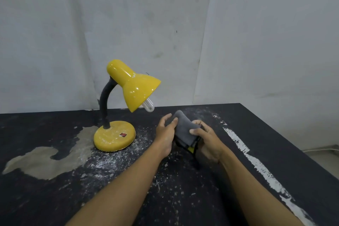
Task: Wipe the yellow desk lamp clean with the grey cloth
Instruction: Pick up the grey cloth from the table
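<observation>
Grey cloth point(183, 129) gripped by right hand point(209, 143), spread left hand point(165, 134) touching it; red tag point(123, 135) on yellow desk lamp point(136, 88) unreadable.

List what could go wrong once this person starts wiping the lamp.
1. The bulb pokes out below the yellow shade; a hard swipe might crack it.
2. Both the left hand and right hand are on the grey cloth, so nothing steadies the lamp; pushing its flexible neck could tip it.
3. Loose white grit lies around the base; the cloth may pick it up and scratch the paint.
</observation>
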